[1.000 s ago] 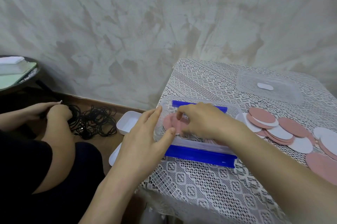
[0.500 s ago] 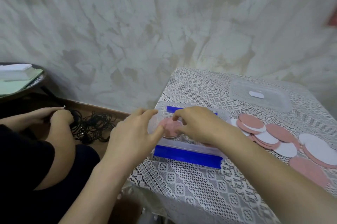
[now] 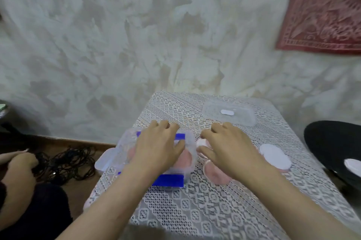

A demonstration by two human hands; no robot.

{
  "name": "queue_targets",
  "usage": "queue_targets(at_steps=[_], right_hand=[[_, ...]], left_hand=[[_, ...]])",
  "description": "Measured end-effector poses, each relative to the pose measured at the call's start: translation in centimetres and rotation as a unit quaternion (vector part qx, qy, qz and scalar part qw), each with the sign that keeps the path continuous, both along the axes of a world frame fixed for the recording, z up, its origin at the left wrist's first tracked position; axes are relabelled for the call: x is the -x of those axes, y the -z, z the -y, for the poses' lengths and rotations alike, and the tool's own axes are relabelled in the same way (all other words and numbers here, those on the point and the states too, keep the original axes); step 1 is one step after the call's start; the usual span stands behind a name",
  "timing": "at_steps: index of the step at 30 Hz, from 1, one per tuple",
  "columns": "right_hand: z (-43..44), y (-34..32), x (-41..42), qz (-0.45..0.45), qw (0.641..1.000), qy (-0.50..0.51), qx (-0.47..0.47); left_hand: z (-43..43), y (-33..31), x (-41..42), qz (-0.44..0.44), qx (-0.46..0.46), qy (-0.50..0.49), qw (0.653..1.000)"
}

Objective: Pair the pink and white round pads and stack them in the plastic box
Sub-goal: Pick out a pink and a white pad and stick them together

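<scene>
Head: relaxed left hand (image 3: 158,149) over box (image 3: 125,143), right hand (image 3: 228,149) over pads (image 3: 275,155)

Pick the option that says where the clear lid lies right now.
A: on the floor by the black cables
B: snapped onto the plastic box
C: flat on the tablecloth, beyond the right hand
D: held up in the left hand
C: the clear lid lies flat on the lace tablecloth at the far side, beyond the right hand, apart from the plastic box under the left hand.
</scene>
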State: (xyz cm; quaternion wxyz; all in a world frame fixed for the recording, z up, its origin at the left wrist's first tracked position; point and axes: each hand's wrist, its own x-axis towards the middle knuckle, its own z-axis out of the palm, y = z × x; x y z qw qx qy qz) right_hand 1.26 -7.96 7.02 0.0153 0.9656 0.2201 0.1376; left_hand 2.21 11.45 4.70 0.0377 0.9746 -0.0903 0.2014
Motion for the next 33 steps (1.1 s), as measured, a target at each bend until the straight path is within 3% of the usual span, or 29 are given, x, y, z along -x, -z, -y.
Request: queue_targets(at_steps=[6,12,24,28,33], right_hand=[[7.8,1.0,1.4,-0.026,0.996,0.083,-0.018],[14.1,4.9,2.3,-0.074,0.985,0.148,-0.053],[16.3,7.1,1.7,-0.170,0.957,0.137,-0.192],[16.6,7.3,1.3,-0.209,0.931,0.130,-0.268],[17.3,7.7,1.6,-0.215,0.905,0.084,-0.357]], left_hand=[[8.6,0.6,-0.6,0.011,-0.006,0.071,0.997],[15.1,4.5,0.1,-0.049,0.004,0.117,0.992],[16.9,6.8,0.3,-0.063,0.003,0.111,0.992],[16.9,6.6,0.7,-0.089,0.039,0.129,0.987],[16.8,5.9,1.5,-0.140,0.154,0.184,0.961]])
